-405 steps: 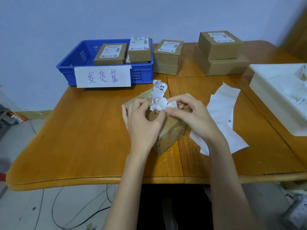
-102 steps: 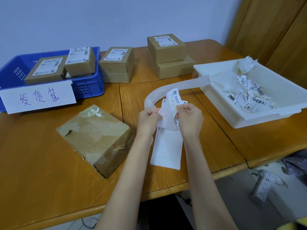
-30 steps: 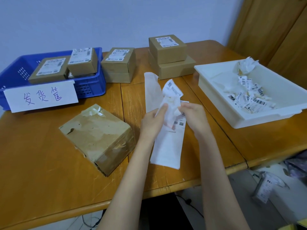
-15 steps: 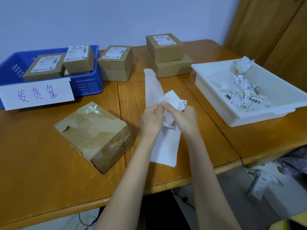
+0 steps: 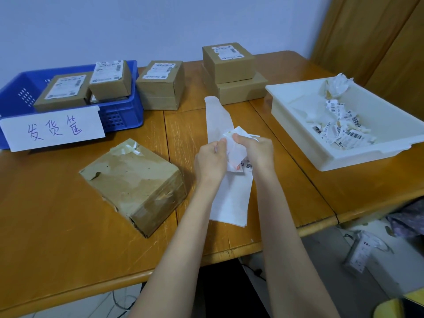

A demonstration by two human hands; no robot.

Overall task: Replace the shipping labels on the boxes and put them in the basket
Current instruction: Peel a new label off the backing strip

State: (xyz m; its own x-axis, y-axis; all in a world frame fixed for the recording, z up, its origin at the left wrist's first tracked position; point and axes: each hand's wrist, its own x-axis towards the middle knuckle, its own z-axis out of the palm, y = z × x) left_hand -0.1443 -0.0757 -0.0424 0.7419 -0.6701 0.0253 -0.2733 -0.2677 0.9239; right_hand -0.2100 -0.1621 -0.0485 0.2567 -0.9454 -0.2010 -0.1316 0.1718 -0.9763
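Note:
A brown cardboard box (image 5: 135, 182) with its label torn off lies on the table left of my hands. My left hand (image 5: 210, 160) and my right hand (image 5: 258, 151) both pinch a white shipping label (image 5: 235, 148) above a strip of white backing paper (image 5: 230, 198) that lies on the table and curls up behind my hands. The blue basket (image 5: 119, 115) at the back left holds two labelled boxes (image 5: 62, 91) and carries a handwritten paper sign (image 5: 54, 129).
A white tray (image 5: 344, 157) with torn label scraps stands at the right. Labelled boxes (image 5: 160, 84) and a stack of two boxes (image 5: 229, 65) stand at the back of the wooden table (image 5: 57, 237). A wooden door is at the far right.
Since a second ago my hands have drawn closer together on the label, and the raised end of the backing strip has stayed up behind them. The box has not moved.

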